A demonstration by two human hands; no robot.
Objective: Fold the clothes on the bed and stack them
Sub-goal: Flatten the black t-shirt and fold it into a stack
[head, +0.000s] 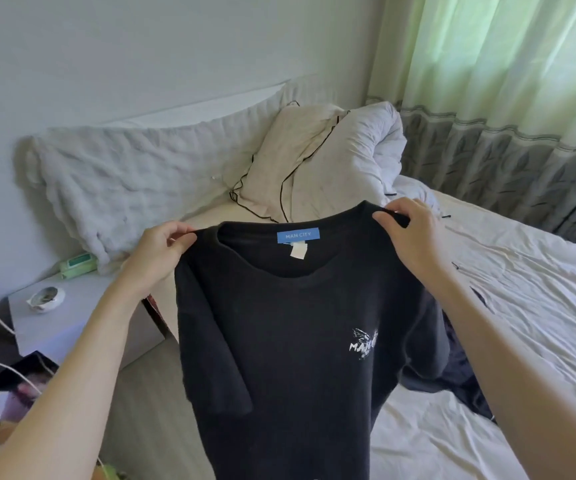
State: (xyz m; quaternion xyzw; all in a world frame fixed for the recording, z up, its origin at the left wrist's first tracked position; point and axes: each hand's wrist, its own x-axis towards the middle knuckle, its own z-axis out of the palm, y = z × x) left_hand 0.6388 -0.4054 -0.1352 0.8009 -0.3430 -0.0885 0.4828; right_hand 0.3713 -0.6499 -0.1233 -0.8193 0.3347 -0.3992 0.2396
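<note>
The left hand (160,245) and right hand (409,230) each pinch a shoulder of the black T-shirt (297,341), holding it up over the bed's (521,306) near edge, probably to straighten it for folding.

From my feed the room is brightly daylit: sun glows through the green curtain (508,57) at upper right, blowing it out slightly and washing the bed sheet (521,306) pale. Shadows stay soft. The wide lens bends the edges, and the lower-left corner smears into blur.
</note>
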